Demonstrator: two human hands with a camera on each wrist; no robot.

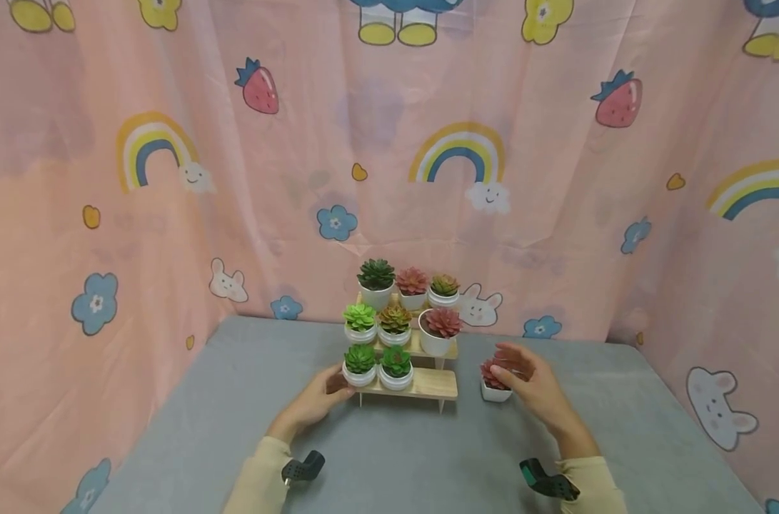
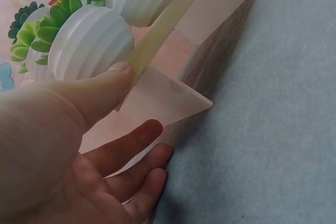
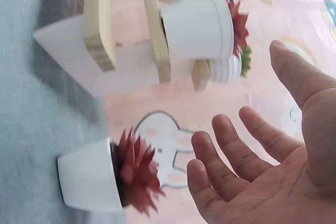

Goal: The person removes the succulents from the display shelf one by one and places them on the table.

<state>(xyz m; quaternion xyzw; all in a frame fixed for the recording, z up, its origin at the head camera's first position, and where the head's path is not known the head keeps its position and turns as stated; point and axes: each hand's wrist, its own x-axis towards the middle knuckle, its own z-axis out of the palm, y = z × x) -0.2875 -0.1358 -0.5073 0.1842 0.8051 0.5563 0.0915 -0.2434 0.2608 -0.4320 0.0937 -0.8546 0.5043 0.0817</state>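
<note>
A small tiered plant stand [image 1: 437,385] with pale wooden steps holds several potted succulents. On its bottom step, two green succulents in white ribbed pots, a left one [image 1: 360,365] and a right one [image 1: 396,367], sit side by side. My left hand [image 1: 315,401] is at that step's left end. In the left wrist view its thumb [image 2: 113,80] touches the board's end beside a pot, and the loose fingers [image 2: 139,142] lie below, by the side panel. My right hand [image 1: 535,389] hovers, fingers spread, beside a red succulent in a white pot [image 3: 92,177] standing on the table, apart from it.
The middle step carries a taller white pot with a red succulent [image 1: 437,334] at its right end. A dark green succulent [image 1: 376,278] stands top left. The grey table [image 1: 267,371] backs onto a pink patterned curtain [image 1: 389,221].
</note>
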